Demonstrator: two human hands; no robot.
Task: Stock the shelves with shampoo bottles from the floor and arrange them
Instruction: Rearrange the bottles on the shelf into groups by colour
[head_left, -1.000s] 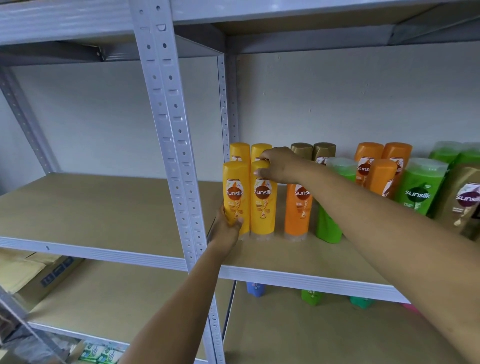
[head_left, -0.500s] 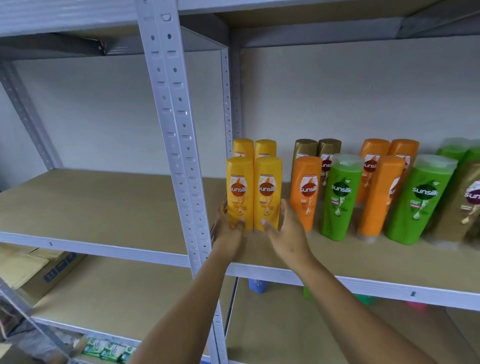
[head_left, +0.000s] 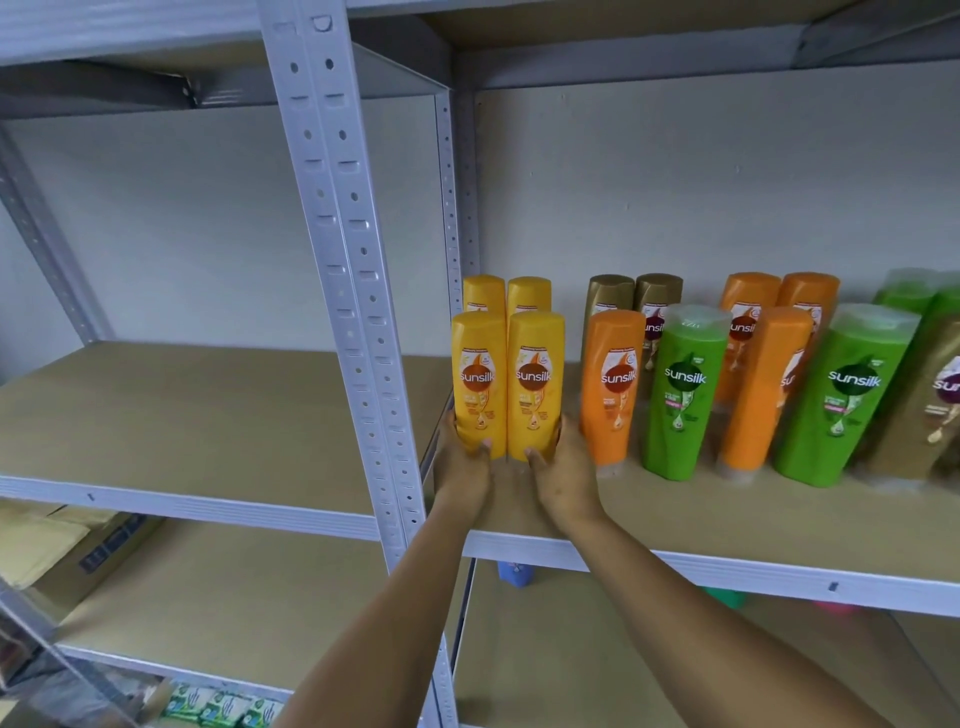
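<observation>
the shelf (head_left: 675, 519) carries upright bottles in colour groups, likely so each kind faces out. the yellow pair (head_left: 506, 384) stands at its left end by the post (head_left: 353, 312), squeezed between both hands. left hand (head_left: 462, 467) and right hand (head_left: 563, 467) cup the bases, fingers curled round them, probably squaring the pair.

A cardboard box (head_left: 98, 556) is sitting on the lower shelf to your left. Green-printed packets (head_left: 223, 707) are lying below it, near the floor.
</observation>
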